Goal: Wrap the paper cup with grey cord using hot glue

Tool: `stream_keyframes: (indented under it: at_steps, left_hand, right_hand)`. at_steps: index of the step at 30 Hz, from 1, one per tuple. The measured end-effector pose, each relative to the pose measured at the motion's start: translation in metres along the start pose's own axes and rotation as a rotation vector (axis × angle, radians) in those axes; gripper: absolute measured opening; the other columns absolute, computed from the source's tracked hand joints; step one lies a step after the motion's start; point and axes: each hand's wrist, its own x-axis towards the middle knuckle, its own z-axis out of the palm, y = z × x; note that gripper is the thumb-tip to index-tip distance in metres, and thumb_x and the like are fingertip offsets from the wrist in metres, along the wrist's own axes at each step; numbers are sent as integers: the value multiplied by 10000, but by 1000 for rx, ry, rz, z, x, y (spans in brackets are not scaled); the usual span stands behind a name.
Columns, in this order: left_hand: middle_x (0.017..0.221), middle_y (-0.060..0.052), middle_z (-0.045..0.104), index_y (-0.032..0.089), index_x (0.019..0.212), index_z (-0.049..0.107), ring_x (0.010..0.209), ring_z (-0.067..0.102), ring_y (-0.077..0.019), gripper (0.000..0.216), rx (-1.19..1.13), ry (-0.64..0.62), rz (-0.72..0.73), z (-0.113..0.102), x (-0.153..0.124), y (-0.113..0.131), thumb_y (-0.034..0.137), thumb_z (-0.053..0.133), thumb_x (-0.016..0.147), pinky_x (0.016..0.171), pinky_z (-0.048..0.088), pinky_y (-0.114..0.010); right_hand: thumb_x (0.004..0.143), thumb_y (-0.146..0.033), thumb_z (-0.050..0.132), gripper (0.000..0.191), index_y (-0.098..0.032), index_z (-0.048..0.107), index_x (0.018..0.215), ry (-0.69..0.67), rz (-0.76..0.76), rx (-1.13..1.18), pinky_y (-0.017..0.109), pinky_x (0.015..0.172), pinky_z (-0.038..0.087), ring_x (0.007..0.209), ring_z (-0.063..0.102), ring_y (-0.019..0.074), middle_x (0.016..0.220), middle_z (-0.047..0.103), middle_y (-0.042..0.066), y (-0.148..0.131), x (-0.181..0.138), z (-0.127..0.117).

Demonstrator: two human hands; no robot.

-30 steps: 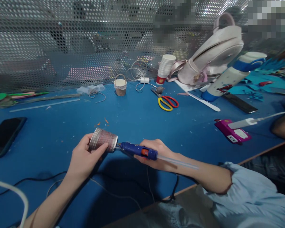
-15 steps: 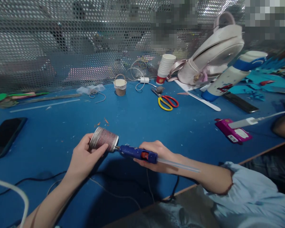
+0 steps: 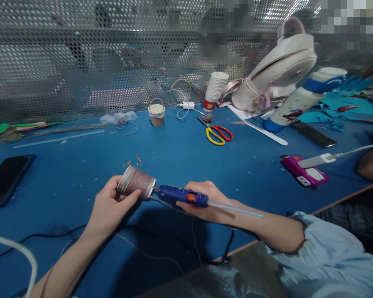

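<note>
A paper cup (image 3: 136, 181) wound with greyish and reddish cord lies on its side in my left hand (image 3: 110, 203), thumb in front and fingers behind. My right hand (image 3: 205, 200) is closed around a blue hot glue gun (image 3: 177, 193), whose nozzle meets the white edge at the cup's right end. From the gun's back a clear glue stick (image 3: 236, 209) sticks out over my right forearm. A loose grey cord (image 3: 166, 203) runs from the cup's lower edge to beneath the gun.
Scissors (image 3: 217, 134), a small wrapped basket (image 3: 157, 115) and stacked paper cups (image 3: 216, 91) stand or lie farther back. A phone (image 3: 8, 180) is at left. To the right are a pink power strip (image 3: 304, 170), a bottle (image 3: 301, 101), a backpack (image 3: 276, 70) and another person's arm (image 3: 371, 165).
The glue gun's nozzle has shifted slightly up along the cup's edge, and the gun has moved a little right. The loose cord now shows below it. The left hand holds nearly still.
</note>
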Motion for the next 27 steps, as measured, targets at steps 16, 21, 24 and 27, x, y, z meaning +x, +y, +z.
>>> stream_keyframes:
  at_steps: [16, 21, 24, 27]
  left_hand:
    - [723, 34, 668, 227, 841, 620, 664, 634, -167, 298, 107, 32, 133, 0, -3, 6, 402, 762, 646, 631, 498, -275]
    - [716, 29, 671, 230, 831, 618, 664, 646, -178, 296, 137, 47, 143, 0, -4, 8, 413, 750, 640, 638, 507, -289]
    - [712, 28, 674, 234, 818, 611, 657, 650, -183, 289, 139, 42, 151, -1, -4, 8, 417, 743, 638, 634, 512, -295]
    - [710, 28, 669, 238, 805, 607, 656, 646, -184, 274, 157, 46, 170, -2, -4, 8, 416, 741, 646, 633, 507, -295]
  right_hand:
    - [925, -323, 604, 160, -170, 626, 882, -10, -177, 62, 208, 549, 422, 591, 612, 112, 737, 689, 28, 2, -3, 1]
    - [916, -310, 616, 151, -175, 616, 851, 30, -137, -12, 208, 523, 398, 544, 573, 103, 698, 664, 14, 2, -3, 1]
    - [910, -297, 625, 134, -173, 620, 860, 5, -196, 38, 203, 537, 413, 573, 600, 108, 707, 677, 20, 1, -3, 2]
    - [916, -311, 612, 146, -176, 611, 859, -7, -186, 34, 206, 541, 415, 580, 606, 112, 713, 679, 23, 1, -3, 1]
